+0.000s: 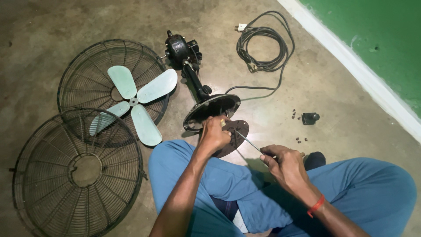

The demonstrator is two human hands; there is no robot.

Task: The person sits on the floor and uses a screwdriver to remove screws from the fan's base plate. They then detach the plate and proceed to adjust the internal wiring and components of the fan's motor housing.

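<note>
A: Screwdriver [246, 141] sits pinched in your right hand [284, 163], thin metal shaft pointing far-left at the round dark base plate [237, 131].

B: Yep, and your left hand [215, 134] is clamped on that plate's near rim.

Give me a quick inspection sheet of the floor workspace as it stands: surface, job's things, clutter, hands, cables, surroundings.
Surface: bare concrete floor, stained.
Job's things: black fan motor on its stem, round base tipped on edge, dark base plate beside it.
Clutter: two wire guards, pale green blade lying on the far guard, small black part, loose screws.
Hands: left hand grips the base rim; right hand holds a screwdriver.
Cables: black cord coiled, plug free.
Surroundings: green wall, white skirting.
</note>
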